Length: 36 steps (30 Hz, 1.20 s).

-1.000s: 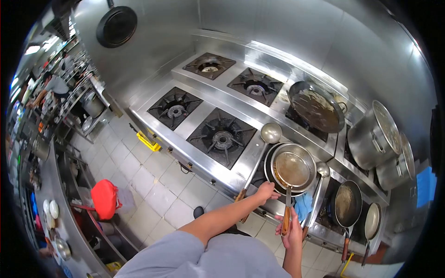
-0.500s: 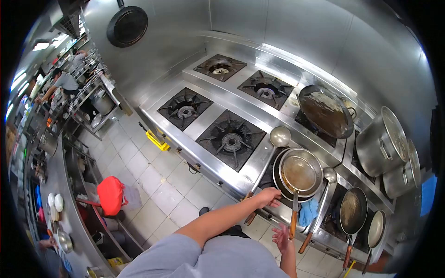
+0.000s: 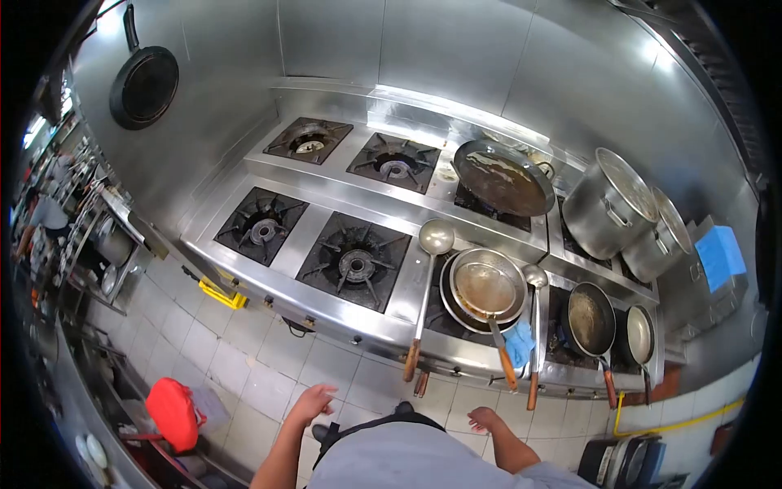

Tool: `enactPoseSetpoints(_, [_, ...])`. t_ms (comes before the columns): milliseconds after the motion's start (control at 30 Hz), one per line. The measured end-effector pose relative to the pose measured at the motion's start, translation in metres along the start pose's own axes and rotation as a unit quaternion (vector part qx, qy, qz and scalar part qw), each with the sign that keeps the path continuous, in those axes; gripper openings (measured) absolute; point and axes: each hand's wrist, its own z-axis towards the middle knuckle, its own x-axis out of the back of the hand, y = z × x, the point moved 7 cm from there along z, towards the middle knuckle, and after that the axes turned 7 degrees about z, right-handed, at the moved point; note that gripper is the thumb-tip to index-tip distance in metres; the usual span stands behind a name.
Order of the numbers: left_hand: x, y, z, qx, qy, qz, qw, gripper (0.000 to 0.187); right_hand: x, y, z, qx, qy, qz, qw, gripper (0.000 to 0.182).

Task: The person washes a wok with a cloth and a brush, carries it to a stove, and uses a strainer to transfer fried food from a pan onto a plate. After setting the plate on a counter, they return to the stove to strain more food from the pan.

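Over the floor in front of the stove, my left hand (image 3: pixel 314 403) holds nothing, its fingers apart. My right hand (image 3: pixel 484 420) is also empty, below the pan handles, with its fingers loosely spread. Nearest above the hands are a long ladle (image 3: pixel 436 237) with a wooden handle, a strainer (image 3: pixel 489 281) resting over stacked pans, a blue cloth (image 3: pixel 511 345) and a smaller ladle (image 3: pixel 535 275). Neither hand touches them. Two frying pans (image 3: pixel 591 319) (image 3: pixel 639 335) sit further right on the front burners.
A wide pan of dark liquid (image 3: pixel 503 178) and two tall pots (image 3: pixel 611 208) (image 3: pixel 656 236) stand at the back. Burners (image 3: pixel 356 262) fill the left side. A black pan (image 3: pixel 144 87) hangs on the wall. A red-lidded bin (image 3: pixel 173 414) is at lower left; a co-worker (image 3: pixel 49 213) stands far left.
My left hand has drawn back from beside the stacked pans, moving left and down. My right hand has moved down, away from the strainer's handle. The view has turned to the right.
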Motion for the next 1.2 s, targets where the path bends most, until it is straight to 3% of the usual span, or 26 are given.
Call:
enactPoseSetpoints(33, [0.03,-0.052,-0.01,0.042,0.077,0.038,0.995,0.032,-0.004,0.008,0.011,-0.018,0.009,-0.028,0.999,0.03])
enactPoseSetpoints(67, [0.059,-0.104,-0.02,0.043,0.12,0.163,0.978,0.036,-0.017,0.004,0.003,-0.015,0.011,-0.029,0.999,0.03])
enactPoseSetpoints(133, [0.097,-0.221,-0.044,0.071,0.161,0.262,0.949,0.039,-0.048,-0.03,-0.014,0.023,-0.005,-0.1,0.995,0.031])
enactPoseSetpoints(167, [0.1,-0.244,-0.079,0.188,0.132,0.188,0.955,0.039,-0.067,-0.043,-0.016,0.026,0.006,-0.112,0.993,0.029])
enactPoseSetpoints(200, [0.112,-0.333,-0.084,0.164,0.152,0.066,0.972,0.041,-0.089,-0.06,-0.022,0.03,0.008,-0.12,0.992,0.029])
enactPoseSetpoints(267, [0.115,-0.375,-0.143,0.218,0.172,0.041,0.96,0.042,-0.142,-0.102,-0.036,0.097,-0.039,-0.153,0.983,0.031])
enactPoseSetpoints(300, [0.118,-0.378,-0.161,0.217,0.174,0.034,0.96,0.042,-0.169,-0.122,-0.041,0.131,-0.048,-0.159,0.977,0.032])
enactPoseSetpoints(467, [0.114,-0.343,-0.239,0.012,0.119,0.219,0.968,0.046,-0.287,-0.191,-0.046,0.209,-0.099,-0.2,0.952,0.038])
enactPoseSetpoints(500, [0.117,-0.368,-0.238,0.2,0.123,-0.019,0.972,0.042,-0.31,-0.2,-0.048,0.219,-0.102,-0.204,0.949,0.039])
enactPoseSetpoints(567, [0.107,-0.45,-0.207,0.218,0.059,-0.117,0.967,0.057,-0.344,-0.213,-0.053,0.224,-0.124,-0.191,0.948,0.036])
enactPoseSetpoints(667, [0.106,-0.365,-0.24,0.157,0.01,-0.101,0.982,0.081,-0.386,-0.242,-0.076,0.251,-0.142,-0.224,0.931,0.032])
enactPoseSetpoints(700, [0.079,-0.405,-0.237,0.409,-0.028,-0.362,0.837,0.048,-0.397,-0.247,-0.047,0.257,-0.171,-0.221,0.925,0.03])
enactPoseSetpoints(733, [0.072,-0.434,-0.224,0.408,-0.042,-0.322,0.853,0.051,-0.407,-0.251,-0.028,0.251,-0.178,-0.287,0.907,0.028])
enactPoseSetpoints(800, [0.089,-0.365,-0.256,0.306,0.11,-0.236,0.916,0.054,-0.433,-0.266,-0.03,0.221,-0.196,-0.35,0.889,0.026])
enactPoseSetpoints(900, [0.069,-0.401,-0.255,0.252,0.238,-0.254,0.903,0.044,-0.479,-0.288,-0.016,0.191,-0.237,-0.475,0.826,0.027])
enactPoseSetpoints(1000, [0.047,-0.433,-0.26,0.206,0.356,-0.294,0.863,0.033,-0.526,-0.315,-0.022,0.169,-0.209,-0.552,0.79,0.029])
enactPoseSetpoints(1100, [0.027,-0.443,-0.262,0.2,0.387,-0.427,0.793,0.03,-0.599,-0.338,-0.009,0.15,-0.244,-0.596,0.75,0.032])
enactPoseSetpoints(1200, [0.03,-0.442,-0.267,0.21,0.434,-0.455,0.749,0.025,-0.684,-0.369,0.009,0.132,-0.272,-0.576,0.759,0.032])
